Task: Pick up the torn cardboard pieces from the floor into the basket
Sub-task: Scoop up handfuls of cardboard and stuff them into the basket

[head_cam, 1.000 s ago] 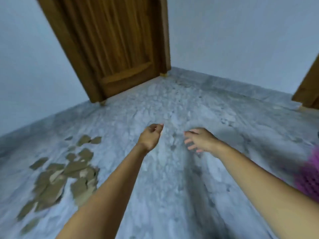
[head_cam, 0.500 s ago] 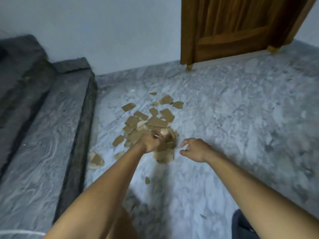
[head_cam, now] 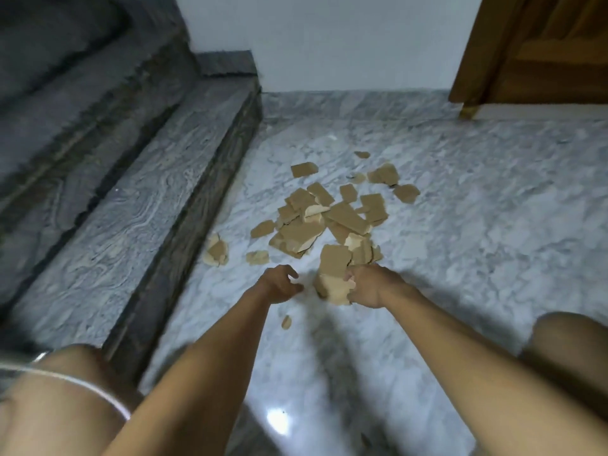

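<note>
Pile: torn cardboard pieces (head_cam: 332, 218) lie strewn on the floor just ahead of my hands; most of the job remains, I judge.
Clump (head_cam: 332, 274): several pieces bunched, so I can lift them together.
Right hand (head_cam: 370, 286): fingers curled round the clump's near side.
Left hand (head_cam: 279, 284): fingers half curled, nothing visible in them, just beside the clump, probably to cup it.
Basket: out of view.
Floor (head_cam: 477, 241): pale, glossy marble.
Steps (head_cam: 148, 192): dark stone, left.
Door (head_cam: 543, 44): wooden, far right.

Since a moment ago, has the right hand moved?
Yes. The right hand moved left onto the near edge of the torn cardboard pile and now grips pieces there; earlier it was beside it.
</note>
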A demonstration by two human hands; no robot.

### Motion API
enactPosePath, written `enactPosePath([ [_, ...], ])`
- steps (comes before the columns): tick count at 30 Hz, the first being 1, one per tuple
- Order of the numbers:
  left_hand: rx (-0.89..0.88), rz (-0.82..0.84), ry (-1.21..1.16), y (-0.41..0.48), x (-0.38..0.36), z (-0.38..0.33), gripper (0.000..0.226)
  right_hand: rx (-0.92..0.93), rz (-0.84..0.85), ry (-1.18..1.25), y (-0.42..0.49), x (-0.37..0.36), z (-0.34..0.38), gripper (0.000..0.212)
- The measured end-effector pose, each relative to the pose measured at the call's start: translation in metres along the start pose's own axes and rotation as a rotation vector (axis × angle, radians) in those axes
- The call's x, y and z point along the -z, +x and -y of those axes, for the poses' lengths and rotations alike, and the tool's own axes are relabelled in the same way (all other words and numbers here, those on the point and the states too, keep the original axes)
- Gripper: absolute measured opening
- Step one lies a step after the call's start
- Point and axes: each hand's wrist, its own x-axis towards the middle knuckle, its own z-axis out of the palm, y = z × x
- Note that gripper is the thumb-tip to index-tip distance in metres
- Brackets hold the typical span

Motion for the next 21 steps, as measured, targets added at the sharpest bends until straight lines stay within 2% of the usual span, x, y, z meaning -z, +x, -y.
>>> enactPosePath([
  [6,0.034,0.050,0.123,-0.002,0.011,0.002,0.041,0.046,0.060,-0.094,0.015,0.025,0.010,0.049],
  [12,-0.012,0.117,0.091,0.026,-0.013,0.036,0.044,0.034,0.091,-0.137,0.050,-0.009,0.033,0.060],
  [16,-0.067,0.192,0.163,0.050,-0.019,0.061,0.052,-0.020,0.010,-0.307,0.072,-0.037,0.050,0.052],
  [21,-0.094,0.245,0.299,0.077,-0.023,0.081,0.060,-0.114,-0.086,-0.358,0.090,-0.059,0.067,0.037],
])
